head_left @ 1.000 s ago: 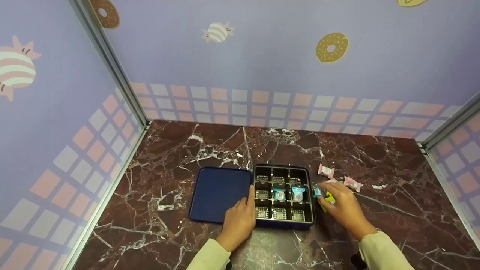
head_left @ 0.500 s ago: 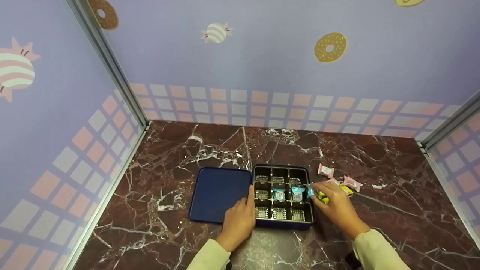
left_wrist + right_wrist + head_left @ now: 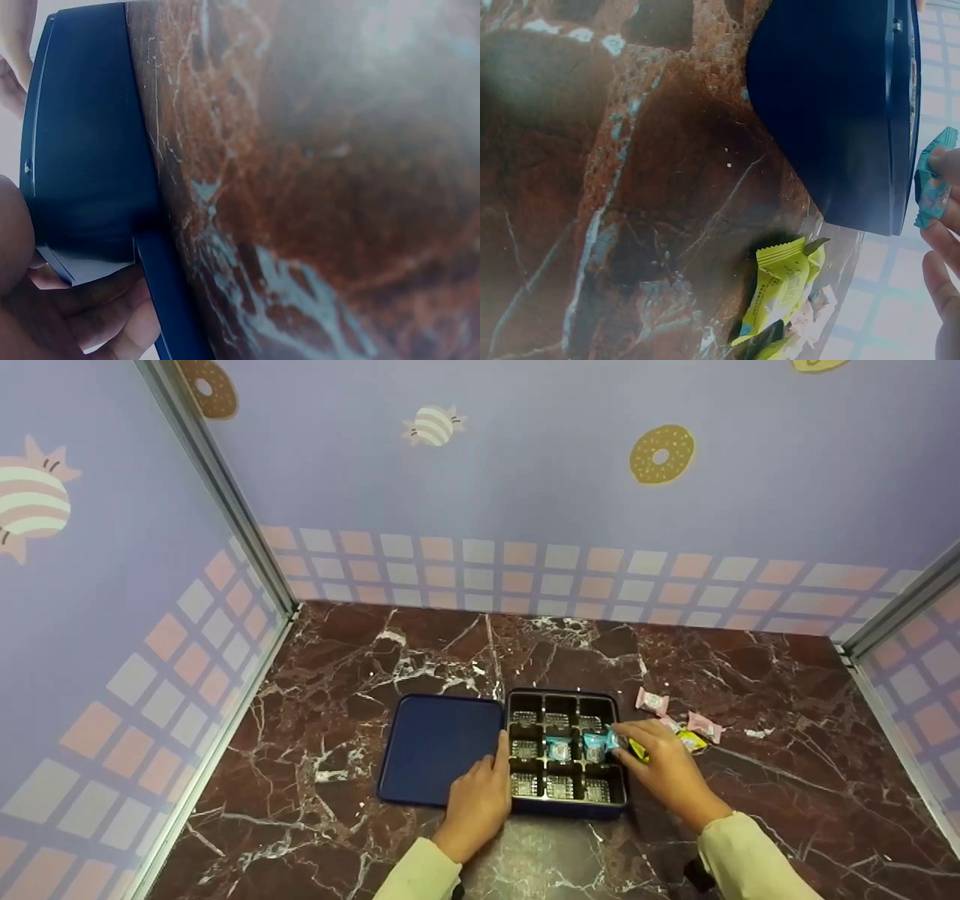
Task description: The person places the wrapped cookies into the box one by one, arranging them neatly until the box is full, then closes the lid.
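Note:
A dark blue box (image 3: 566, 808) with a black divided insert stands on the marbled tabletop. One blue-wrapped candy (image 3: 559, 748) lies in its centre compartment; another blue candy (image 3: 594, 748) is in the middle-right one. My left hand (image 3: 478, 806) holds the box's near left corner, index finger along the left side, thumb at the near wall in the left wrist view. With my right hand (image 3: 664, 765) I pinch a blue-wrapped candy (image 3: 933, 184) between thumb and fingers, over the box's right rim. In the head view it overlaps the candy in the middle-right compartment.
The flat blue lid (image 3: 442, 750) lies against the box's left side. Right of the box are several wrapped candies, among them a pink candy (image 3: 652, 702) and a yellow candy (image 3: 780, 289). A patterned wall (image 3: 525, 495) rises behind the tabletop.
My right hand has carried the blue candy leftward from beside the yellow candies to over the box's right edge. My left hand has stayed at the box.

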{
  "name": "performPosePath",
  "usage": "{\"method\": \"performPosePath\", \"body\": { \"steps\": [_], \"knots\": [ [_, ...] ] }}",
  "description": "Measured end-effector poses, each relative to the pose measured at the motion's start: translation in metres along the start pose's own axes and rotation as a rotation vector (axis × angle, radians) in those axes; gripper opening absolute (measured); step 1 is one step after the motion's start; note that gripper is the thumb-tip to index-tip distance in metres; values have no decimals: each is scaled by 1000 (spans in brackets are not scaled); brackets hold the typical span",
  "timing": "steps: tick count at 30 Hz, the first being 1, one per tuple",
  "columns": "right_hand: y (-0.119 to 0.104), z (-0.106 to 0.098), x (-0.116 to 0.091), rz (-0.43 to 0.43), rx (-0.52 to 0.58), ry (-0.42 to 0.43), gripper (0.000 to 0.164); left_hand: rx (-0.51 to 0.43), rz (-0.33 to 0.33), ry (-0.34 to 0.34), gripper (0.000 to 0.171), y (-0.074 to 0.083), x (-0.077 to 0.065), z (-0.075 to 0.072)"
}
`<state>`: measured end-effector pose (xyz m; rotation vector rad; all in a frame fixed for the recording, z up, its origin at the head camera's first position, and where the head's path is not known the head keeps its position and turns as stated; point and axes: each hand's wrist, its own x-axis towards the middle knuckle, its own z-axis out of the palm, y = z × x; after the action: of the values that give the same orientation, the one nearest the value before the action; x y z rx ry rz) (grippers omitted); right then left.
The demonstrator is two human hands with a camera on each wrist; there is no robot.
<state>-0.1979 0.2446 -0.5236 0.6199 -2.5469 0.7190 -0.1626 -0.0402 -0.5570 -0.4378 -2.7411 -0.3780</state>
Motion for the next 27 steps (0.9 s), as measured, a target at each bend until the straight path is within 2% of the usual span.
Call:
{"method": "performPosePath", "body": {
  "steps": [14,20,27],
  "knots": [
    [-6,3,7,-56,30,2,40,5,4,6,61,0,0,0],
    [-10,5,9,-37,33,-7,38,23,7,12,58,0,0,1],
    [-15,8,13,-68,35,9,37,-3,-24,-37,60,1,2,-1]
  ]
}}
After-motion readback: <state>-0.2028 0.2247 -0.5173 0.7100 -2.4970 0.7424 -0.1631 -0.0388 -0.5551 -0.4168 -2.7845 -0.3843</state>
